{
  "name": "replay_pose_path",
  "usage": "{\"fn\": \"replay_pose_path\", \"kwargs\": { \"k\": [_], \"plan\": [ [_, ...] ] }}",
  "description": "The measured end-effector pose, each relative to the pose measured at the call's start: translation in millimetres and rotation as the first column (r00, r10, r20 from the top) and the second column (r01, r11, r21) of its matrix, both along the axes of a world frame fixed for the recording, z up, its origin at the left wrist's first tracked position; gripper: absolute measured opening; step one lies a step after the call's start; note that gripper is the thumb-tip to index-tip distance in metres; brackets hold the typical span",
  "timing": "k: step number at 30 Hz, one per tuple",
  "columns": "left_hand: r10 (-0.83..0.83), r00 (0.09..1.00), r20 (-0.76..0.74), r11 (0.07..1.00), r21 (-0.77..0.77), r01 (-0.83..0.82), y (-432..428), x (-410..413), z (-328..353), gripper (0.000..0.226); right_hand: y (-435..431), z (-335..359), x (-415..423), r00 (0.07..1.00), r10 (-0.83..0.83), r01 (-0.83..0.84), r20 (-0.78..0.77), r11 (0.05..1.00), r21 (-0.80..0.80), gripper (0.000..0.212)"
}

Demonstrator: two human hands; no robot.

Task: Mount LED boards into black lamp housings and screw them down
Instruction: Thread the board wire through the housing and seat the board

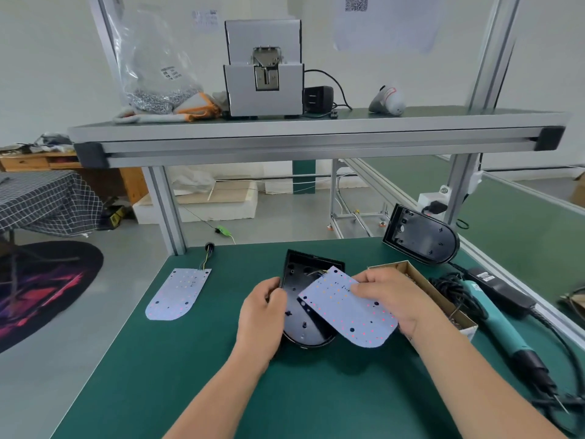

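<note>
A black lamp housing (300, 299) lies open side up on the green table (190, 375), and my left hand (262, 315) grips its left edge. My right hand (389, 299) holds a white LED board (345, 308) tilted over the housing's right side, with thin wires running from the board's top end into the housing. A second LED board (177, 294) with wires lies flat at the left. Another black housing (421, 234) stands propped at the back right.
A cardboard box of screws (443, 299) sits right of my right hand. A teal electric screwdriver (500, 324) and its black cables lie along the right edge. The shelf above carries a screw feeder machine (264, 68), a bag of screws (155, 74) and gloves.
</note>
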State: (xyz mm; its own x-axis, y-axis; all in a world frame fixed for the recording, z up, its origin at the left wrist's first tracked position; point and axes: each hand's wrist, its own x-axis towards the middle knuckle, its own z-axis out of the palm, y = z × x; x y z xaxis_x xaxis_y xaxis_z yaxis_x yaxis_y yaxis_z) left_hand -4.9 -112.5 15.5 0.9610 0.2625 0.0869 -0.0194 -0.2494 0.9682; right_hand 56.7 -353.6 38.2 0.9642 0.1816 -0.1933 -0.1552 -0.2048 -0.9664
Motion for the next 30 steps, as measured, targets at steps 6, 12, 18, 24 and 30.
{"fn": "replay_pose_path", "kwargs": {
  "k": [6, 12, 18, 24, 30],
  "plan": [
    [-0.063, 0.997, -0.044, 0.997, -0.041, 0.061, -7, -2, -3, 0.031, 15, -14, -18, 0.976, -0.155, 0.205, -0.154, 0.894, 0.399, 0.007],
    [-0.154, 0.984, -0.09, 0.988, -0.006, 0.154, -8, -3, -2, 0.058, 18, -11, -23, 0.986, -0.165, 0.152, 0.028, 0.953, 0.262, 0.051],
    [-0.275, 0.961, -0.001, 0.959, 0.073, 0.274, -9, -2, -4, 0.052, 13, -5, -26, 0.994, 0.035, -0.043, 0.108, 0.996, 0.077, 0.078],
    [-0.41, 0.912, 0.007, 0.912, 0.029, 0.409, -3, -2, -2, 0.041, 13, -1, -29, 0.976, -0.026, 0.005, 0.214, 0.995, 0.098, 0.074],
    [-0.417, 0.909, 0.005, 0.908, 0.046, 0.416, -2, -2, -2, 0.038, 14, 3, -30, 0.925, 0.063, -0.004, 0.375, 0.988, -0.157, 0.074]
  ]
}}
